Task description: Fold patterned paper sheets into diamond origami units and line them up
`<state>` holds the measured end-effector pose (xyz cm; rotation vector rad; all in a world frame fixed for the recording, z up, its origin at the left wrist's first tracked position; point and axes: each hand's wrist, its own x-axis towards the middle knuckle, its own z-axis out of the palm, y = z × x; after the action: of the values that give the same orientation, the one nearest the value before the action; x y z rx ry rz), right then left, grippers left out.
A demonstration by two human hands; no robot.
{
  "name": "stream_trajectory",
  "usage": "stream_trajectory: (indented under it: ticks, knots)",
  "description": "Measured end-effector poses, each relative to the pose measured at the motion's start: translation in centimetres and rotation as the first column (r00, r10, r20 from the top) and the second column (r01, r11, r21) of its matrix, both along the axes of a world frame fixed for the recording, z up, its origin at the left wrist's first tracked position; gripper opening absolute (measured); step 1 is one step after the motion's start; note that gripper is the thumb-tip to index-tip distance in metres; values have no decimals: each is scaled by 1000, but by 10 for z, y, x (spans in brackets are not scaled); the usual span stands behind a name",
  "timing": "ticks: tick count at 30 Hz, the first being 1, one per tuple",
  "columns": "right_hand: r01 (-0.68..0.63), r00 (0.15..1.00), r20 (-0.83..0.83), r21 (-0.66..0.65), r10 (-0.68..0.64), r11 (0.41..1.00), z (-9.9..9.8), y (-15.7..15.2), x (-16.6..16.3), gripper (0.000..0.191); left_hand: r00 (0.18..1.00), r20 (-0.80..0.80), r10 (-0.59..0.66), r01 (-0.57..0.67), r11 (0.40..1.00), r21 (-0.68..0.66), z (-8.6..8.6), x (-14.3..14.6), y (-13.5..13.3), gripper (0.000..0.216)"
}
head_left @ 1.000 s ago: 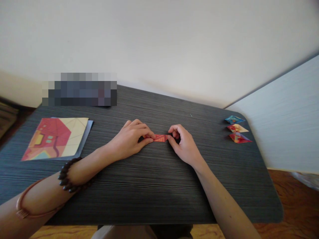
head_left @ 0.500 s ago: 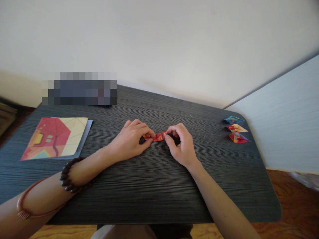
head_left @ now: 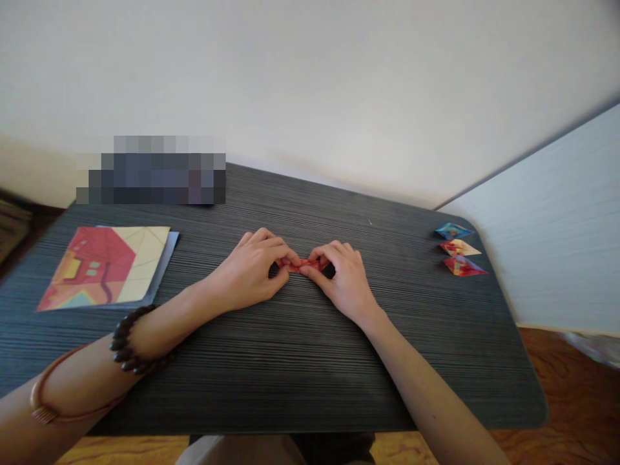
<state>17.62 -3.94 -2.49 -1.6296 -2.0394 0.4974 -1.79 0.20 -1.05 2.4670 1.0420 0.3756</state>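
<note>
A small folded strip of red patterned paper [head_left: 305, 263] lies on the dark striped table [head_left: 290, 361] at its middle. My left hand [head_left: 252, 271] pinches the strip's left end with thumb and fingers closed. My right hand [head_left: 341, 281] pinches the right end, its fingers curled over the paper and nearly touching the left hand's fingertips. Most of the strip is hidden between the fingers. A dark bead bracelet and a thin copper bangle sit on my left forearm.
A stack of square patterned sheets [head_left: 104, 266] lies at the table's left. Three small folded paper pieces [head_left: 458, 248] sit in a row near the right edge. A white wall runs behind the table, and a pale panel [head_left: 557, 232] stands to the right.
My right hand has slid left along the strip toward my left hand, so much less of the red paper shows. The left hand has stayed in place.
</note>
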Motion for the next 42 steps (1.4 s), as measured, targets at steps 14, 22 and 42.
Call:
stream_trajectory:
  ticks: [14, 22, 42]
  knots:
    - [15, 999, -30, -32, -16, 999, 0, 1, 2, 25, 1000, 1, -24, 24, 999, -40, -1, -15, 15, 18]
    - [11, 1000, -22, -30, -12, 999, -1, 3, 1, 28, 1000, 5, -1, 0, 1000, 20, 0, -15, 17, 15]
    - [-29, 995, -83, 207, 47, 978, -7, -2, 2, 11, 979, 200, -48, 54, 998, -23, -4, -10, 10, 18]
